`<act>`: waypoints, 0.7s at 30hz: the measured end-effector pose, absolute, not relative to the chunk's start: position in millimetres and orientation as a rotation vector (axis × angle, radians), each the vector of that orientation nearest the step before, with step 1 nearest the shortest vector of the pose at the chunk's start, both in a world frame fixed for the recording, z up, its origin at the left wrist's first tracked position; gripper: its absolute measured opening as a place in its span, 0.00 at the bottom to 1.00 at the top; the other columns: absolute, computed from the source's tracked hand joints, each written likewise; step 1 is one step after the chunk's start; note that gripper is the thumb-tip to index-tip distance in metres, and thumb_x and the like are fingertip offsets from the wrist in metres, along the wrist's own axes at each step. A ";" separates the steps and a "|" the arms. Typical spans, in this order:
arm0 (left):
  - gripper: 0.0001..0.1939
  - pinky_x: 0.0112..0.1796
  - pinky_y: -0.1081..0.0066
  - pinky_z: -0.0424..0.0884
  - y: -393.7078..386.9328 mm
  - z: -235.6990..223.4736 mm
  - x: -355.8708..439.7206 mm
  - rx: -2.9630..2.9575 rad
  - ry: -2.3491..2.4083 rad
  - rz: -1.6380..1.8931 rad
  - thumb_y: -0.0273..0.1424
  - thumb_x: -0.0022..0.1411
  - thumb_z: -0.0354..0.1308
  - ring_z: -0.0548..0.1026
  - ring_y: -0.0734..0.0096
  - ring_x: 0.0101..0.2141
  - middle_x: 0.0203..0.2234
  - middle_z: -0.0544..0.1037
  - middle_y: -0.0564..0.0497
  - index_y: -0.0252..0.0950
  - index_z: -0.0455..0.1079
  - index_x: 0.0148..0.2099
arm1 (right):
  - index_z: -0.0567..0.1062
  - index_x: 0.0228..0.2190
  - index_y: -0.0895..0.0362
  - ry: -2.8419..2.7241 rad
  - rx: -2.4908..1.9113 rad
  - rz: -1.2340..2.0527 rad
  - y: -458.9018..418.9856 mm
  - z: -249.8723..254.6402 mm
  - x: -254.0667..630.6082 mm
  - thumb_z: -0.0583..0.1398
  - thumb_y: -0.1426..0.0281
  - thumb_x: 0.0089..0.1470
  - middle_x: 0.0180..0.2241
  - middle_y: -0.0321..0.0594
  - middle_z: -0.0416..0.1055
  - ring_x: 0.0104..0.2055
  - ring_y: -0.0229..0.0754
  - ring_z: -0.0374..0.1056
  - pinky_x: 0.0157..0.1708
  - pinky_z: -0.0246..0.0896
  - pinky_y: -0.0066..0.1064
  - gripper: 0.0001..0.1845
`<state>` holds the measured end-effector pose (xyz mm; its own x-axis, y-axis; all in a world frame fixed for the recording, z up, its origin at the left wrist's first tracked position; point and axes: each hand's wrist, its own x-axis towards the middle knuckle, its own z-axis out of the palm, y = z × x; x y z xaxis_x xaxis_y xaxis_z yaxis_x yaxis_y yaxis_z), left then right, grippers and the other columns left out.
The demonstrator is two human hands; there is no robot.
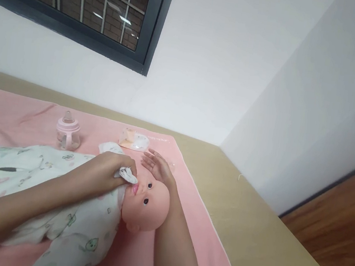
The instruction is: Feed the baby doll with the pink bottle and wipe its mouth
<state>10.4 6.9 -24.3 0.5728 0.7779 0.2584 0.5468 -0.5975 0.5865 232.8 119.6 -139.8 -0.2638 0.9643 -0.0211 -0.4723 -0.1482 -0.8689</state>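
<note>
A baby doll (150, 208) lies on its back on a pink blanket (134, 254), its head toward the right, dressed in a white printed garment (91, 226). My left hand (111, 170) reaches in from the left over the doll's chest. Its fingers are closed on a crumpled white wipe (128, 174), which touches the doll's mouth. Beyond the doll's head rests my right hand (158, 165), palm up with its fingers stretched out and nothing in it. The right forearm passes beside the crown of the head, close against it.
A pink-topped baby bottle (68, 133) stands upright on the blanket at the left. Near my right hand lies a small orange-and-white packet (133, 139). The blanket covers part of a wooden surface (224, 179) against white walls. A barred window (93, 2) is above.
</note>
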 end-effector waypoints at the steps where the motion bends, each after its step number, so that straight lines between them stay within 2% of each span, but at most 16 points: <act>1: 0.11 0.34 0.70 0.66 6.9 -23.8 10.8 2.360 1.069 0.700 0.35 0.54 0.53 0.75 0.63 0.33 0.30 0.79 0.52 0.38 0.75 0.32 | 0.72 0.44 0.56 -0.943 -0.752 1.657 119.8 -139.7 232.9 0.65 0.62 0.48 0.44 0.44 0.73 0.44 0.42 0.71 0.54 0.63 0.43 0.22; 13: 0.11 0.36 0.66 0.66 3.1 -21.3 14.7 2.358 1.183 0.718 0.33 0.55 0.50 0.74 0.60 0.36 0.33 0.78 0.51 0.37 0.73 0.34 | 0.72 0.44 0.56 -0.967 -0.742 1.655 118.9 -139.6 232.6 0.66 0.62 0.47 0.44 0.43 0.74 0.44 0.42 0.71 0.55 0.63 0.43 0.22; 21: 0.10 0.37 0.68 0.67 -5.0 -21.3 15.2 2.326 1.063 0.779 0.32 0.53 0.51 0.75 0.64 0.36 0.33 0.79 0.53 0.38 0.74 0.32 | 0.72 0.44 0.56 -0.958 -0.738 1.659 118.2 -139.0 231.5 0.66 0.63 0.47 0.43 0.43 0.74 0.43 0.41 0.72 0.54 0.64 0.42 0.22</act>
